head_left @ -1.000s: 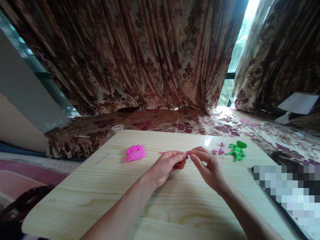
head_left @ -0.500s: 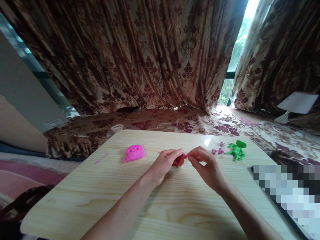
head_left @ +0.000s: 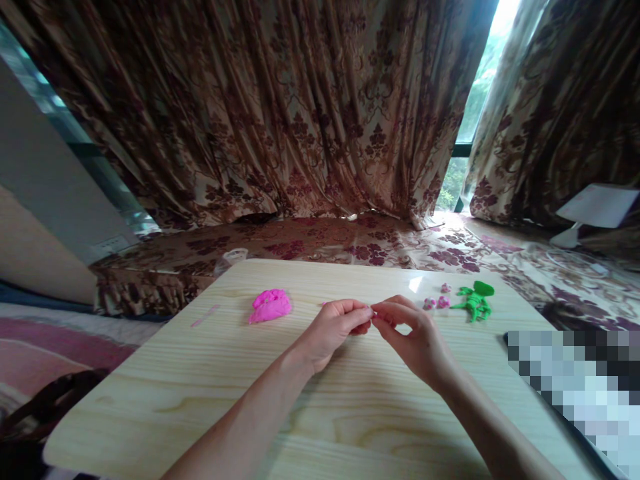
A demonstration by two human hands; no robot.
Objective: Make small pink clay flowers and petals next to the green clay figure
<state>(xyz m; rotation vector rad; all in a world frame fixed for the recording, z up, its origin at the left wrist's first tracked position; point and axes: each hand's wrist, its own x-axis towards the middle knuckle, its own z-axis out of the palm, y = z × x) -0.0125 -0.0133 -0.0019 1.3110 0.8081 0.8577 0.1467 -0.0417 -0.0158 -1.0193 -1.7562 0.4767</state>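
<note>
My left hand (head_left: 336,330) and my right hand (head_left: 411,332) meet over the middle of the table, fingertips nearly touching. Both are closed in a pinch around a small piece of pink modelling clay (head_left: 375,315), mostly hidden by the fingers. To the left lies a larger lump of bright pink clay (head_left: 271,307), which looks partly wrapped. Just beyond my left hand a tiny pink bit (head_left: 324,303) peeks out. Right of my right hand sit three small pink-and-white balls (head_left: 443,302) beside a green clay figure (head_left: 475,303) with several limbs.
The pale wooden table (head_left: 215,400) carries a thin pinkish strip (head_left: 205,316) at the left. Behind its far left corner stands a clear plastic container (head_left: 233,259). A blurred-out dark-edged object (head_left: 575,400) lies at the right edge. A white lamp (head_left: 595,207) stands farther back.
My fingertips have closed in over the pink clay piece, so less of it shows. The tiny pink bit beyond my left hand is now visible. Other things on the table stay put.
</note>
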